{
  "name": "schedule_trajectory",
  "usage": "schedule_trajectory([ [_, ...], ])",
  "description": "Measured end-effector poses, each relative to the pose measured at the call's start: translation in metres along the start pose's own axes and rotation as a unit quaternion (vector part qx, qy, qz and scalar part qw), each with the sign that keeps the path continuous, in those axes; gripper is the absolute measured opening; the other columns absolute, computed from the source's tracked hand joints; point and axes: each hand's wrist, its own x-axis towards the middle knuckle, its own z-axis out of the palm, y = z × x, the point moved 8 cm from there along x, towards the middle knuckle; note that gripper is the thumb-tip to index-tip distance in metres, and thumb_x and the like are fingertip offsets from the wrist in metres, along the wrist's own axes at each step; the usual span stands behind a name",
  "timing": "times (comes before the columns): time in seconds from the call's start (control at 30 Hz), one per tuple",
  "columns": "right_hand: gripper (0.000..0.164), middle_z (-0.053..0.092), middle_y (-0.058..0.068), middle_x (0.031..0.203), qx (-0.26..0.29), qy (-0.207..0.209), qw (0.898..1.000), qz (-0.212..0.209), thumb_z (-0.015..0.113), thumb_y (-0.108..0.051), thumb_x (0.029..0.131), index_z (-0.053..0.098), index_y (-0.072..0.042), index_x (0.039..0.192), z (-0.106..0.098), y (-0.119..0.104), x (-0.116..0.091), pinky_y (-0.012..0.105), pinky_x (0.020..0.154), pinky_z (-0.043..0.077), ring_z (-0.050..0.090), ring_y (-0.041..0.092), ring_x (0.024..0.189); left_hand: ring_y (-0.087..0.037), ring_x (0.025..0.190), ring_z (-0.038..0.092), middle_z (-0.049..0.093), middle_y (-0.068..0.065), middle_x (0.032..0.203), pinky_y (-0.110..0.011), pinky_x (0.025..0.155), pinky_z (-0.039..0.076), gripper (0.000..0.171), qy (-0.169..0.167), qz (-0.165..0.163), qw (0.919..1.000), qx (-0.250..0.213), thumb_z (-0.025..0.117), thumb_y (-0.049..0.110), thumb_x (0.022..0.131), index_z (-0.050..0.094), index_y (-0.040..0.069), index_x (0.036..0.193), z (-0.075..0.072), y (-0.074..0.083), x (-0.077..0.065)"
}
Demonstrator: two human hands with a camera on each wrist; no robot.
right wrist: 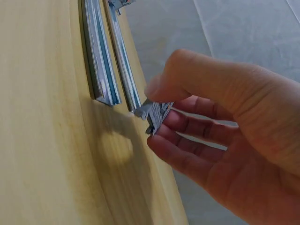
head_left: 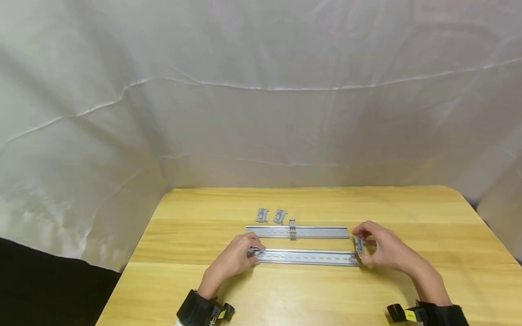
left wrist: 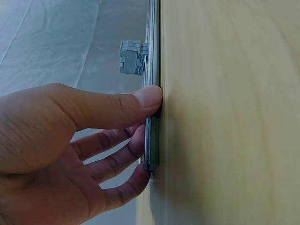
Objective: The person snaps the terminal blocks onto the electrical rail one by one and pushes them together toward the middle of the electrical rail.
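My left hand (head_left: 238,254) grips the left end of the nearer slotted metal DIN rail (head_left: 306,257), thumb on the near side and fingers behind it, as the left wrist view shows. Off the rail's right end, my right hand (head_left: 385,249) pinches a grey terminal block (right wrist: 158,115) between thumb and fingertips. The block is tilted, and the fingers partly hide it. Behind lies a second DIN rail (head_left: 322,232), parallel to the first, with a small stack of grey terminal blocks (head_left: 292,230) seated across it near its middle.
Two loose grey terminal blocks, a left one (head_left: 262,215) and a right one (head_left: 280,216), lie flat behind the far rail. Everything rests on a wooden table (head_left: 195,208). A pale cloth curtain (head_left: 261,127) hangs along the table's back and sides.
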Motion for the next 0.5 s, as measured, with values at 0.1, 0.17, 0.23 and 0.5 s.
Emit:
schedule_trajectory([
  [0.1,0.053,0.063,0.005,0.105,0.019,-0.005,1.0,-0.002,0.077,0.004,0.063,0.063,0.0,0.114,0.002,-0.002,0.0,0.042,0.083,0.058,0.059,0.021,0.094,-0.019,0.097,0.063,0.066,-0.001,0.104,-0.035,0.087,0.056,0.03,0.004,0.003,1.0,-0.002,0.08,0.006,0.077,0.075,0.006,0.107,-0.002,-0.002,-0.003],
  [0.17,0.052,0.062,0.006,0.107,0.037,-0.018,0.999,0.002,0.076,0.004,0.065,0.063,0.0,0.115,0.005,-0.002,-0.001,0.04,0.084,0.058,0.059,0.021,0.095,-0.018,0.096,0.063,0.066,-0.001,0.103,-0.034,0.086,0.056,0.03,0.005,0.006,1.0,-0.006,0.08,0.006,0.077,0.076,0.006,0.106,-0.003,-0.003,-0.004],
  [0.23,0.05,0.062,0.009,0.109,0.058,-0.032,0.998,0.008,0.075,0.005,0.066,0.062,0.0,0.114,0.009,-0.001,-0.002,0.039,0.085,0.057,0.059,0.023,0.097,-0.019,0.095,0.063,0.066,-0.001,0.103,-0.035,0.086,0.056,0.029,0.004,0.009,0.9999,-0.01,0.08,0.006,0.077,0.076,0.006,0.106,-0.004,-0.004,-0.005],
  [0.5,0.05,0.06,0.016,0.117,0.125,-0.062,0.989,0.04,0.075,0.008,0.067,0.058,0.0,0.113,0.017,0.006,-0.005,0.038,0.09,0.054,0.06,0.035,0.108,-0.02,0.096,0.064,0.067,-0.003,0.102,-0.036,0.086,0.057,0.029,0.005,0.013,0.9998,-0.015,0.08,0.005,0.077,0.076,0.005,0.106,-0.004,-0.005,-0.006],
])
